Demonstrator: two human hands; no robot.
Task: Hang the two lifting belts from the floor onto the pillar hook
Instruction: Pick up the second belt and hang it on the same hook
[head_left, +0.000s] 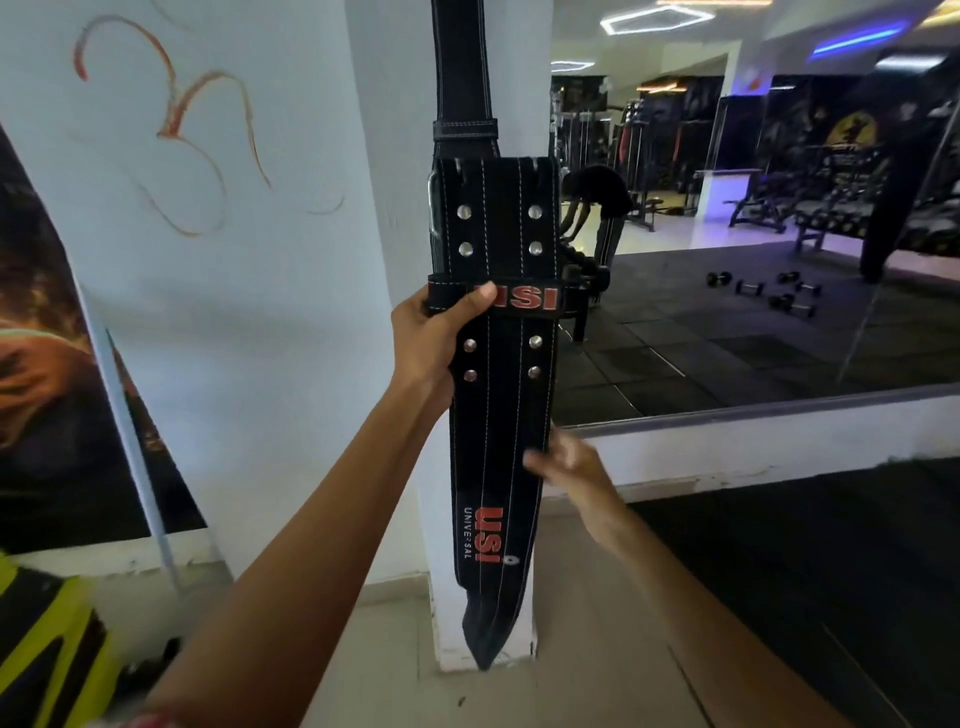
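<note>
A black lifting belt (498, 426) with red USI lettering and silver rivets hangs down the front of the white pillar (384, 156). My left hand (436, 338) grips its left edge at the keeper loop, thumb across the red letters. Behind and above it, a second black belt (462, 78) runs up out of the frame's top; the hook is hidden. My right hand (566, 467), blurred, is at the front belt's right edge lower down, fingers spread and touching or nearly touching it. The belt's pointed tip hangs near the pillar's base.
A large wall mirror (753, 234) to the right reflects gym benches, dumbbells on dark mats and a bending person. A painted wall with a poster (47, 364) stands left. A yellow and black object (47, 649) sits at the lower left. Beige tiled floor (545, 675) lies below.
</note>
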